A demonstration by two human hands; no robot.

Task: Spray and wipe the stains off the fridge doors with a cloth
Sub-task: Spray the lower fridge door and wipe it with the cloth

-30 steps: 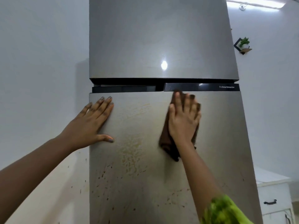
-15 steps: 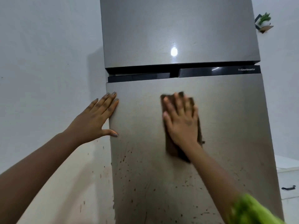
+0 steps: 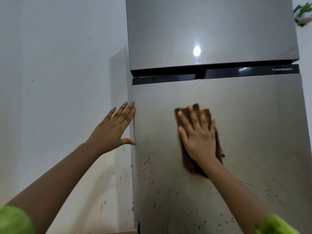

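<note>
A: Where is the cloth sitting?

B: The brown cloth (image 3: 190, 166) is lying flat against the lower fridge door (image 3: 253, 132), under the right hand (image 3: 197, 137). That hand is pressing it with the palm, and its fingers are straight and spread wide, not curling round the fabric. Cloth edges are showing above the fingertips, to the right of the hand and below the wrist.

A: And what is lying around that hand?

B: Below and to the left of it, dark brown stains (image 3: 148, 159) are dotting the door. More specks are scattering below and to the right of the wrist. Above the fingertips the door is running plain grey up to the black strip (image 3: 236, 71). The upper door (image 3: 202, 31) is rising above that, with a light glare shining on it.

A: What is the other hand doing?

B: The left hand (image 3: 113, 130) is resting well to the left of the cloth, at the door's left edge. Its fingers are straight and close together, its thumb tip is touching that edge, and it is holding nothing.

A: Further out?

B: Left of that hand, the white wall (image 3: 59, 81) is carrying brown splashes (image 3: 120, 176) low down beside the fridge. Green sleeves (image 3: 273, 225) are showing at both bottom corners. High up and to the right of the wiping hand, a small plant (image 3: 303, 9) on a wall shelf is peeking in at the picture's edge.
</note>
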